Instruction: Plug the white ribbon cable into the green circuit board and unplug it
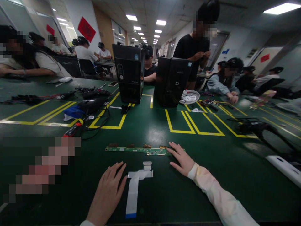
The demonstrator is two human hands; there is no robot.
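Note:
A long, narrow green circuit board (131, 149) lies across the green table in front of me, with brown flex tabs along its far edge. My right hand (182, 158) is open, its fingers stretched over the board's right end. Whether the fingertips press on the board I cannot tell. Closer to me lies a flat white ribbon cable (133, 194), folded into a cross shape, with a blue end toward me and a connector at its far end. Beside its left edge my left hand (110, 185) rests open, fingers extended and holding nothing.
Two black computer towers (129, 72) stand upright at the back. A red-and-black handled tool (72, 129), cables and a blue-and-black item (74, 112) lie left. A white basket (189, 97) sits behind; a black-and-white device (284, 169) is at right. Several people surround the table.

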